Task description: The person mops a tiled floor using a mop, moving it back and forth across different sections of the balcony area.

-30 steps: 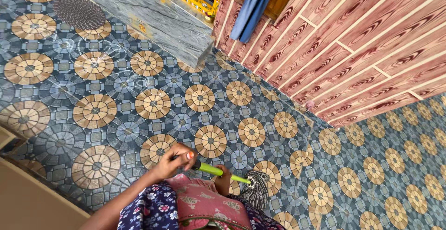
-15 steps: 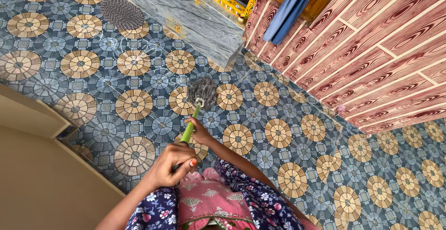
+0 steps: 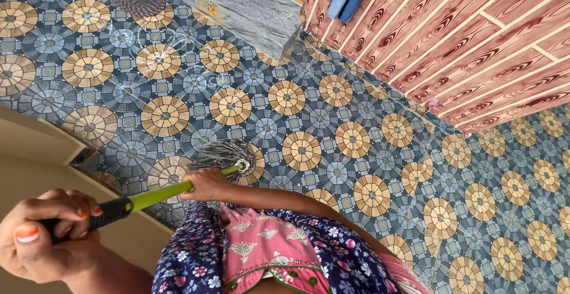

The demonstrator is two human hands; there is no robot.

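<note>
Here the left hand (image 3: 44,234), at the lower left of the frame, is closed around the black grip end of a green mop handle (image 3: 160,194), while the right hand (image 3: 205,184) wraps the same handle nearer its head, just left of centre. The grey string mop head (image 3: 228,154) lies spread on the patterned tile floor (image 3: 368,151), slightly left of centre, well apart from the grey stone step (image 3: 237,6) at the top and the wood-grain wall (image 3: 475,38) at the upper right.

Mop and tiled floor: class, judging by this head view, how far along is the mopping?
Done: thin wet streaks shine on the floor near the stone step. In hand: the left hand grips the black end of the green mop handle, the right hand holds it near the mop head, which rests on the tiles. Left: the tiles at far right look dry, though this is hard to tell.
</note>
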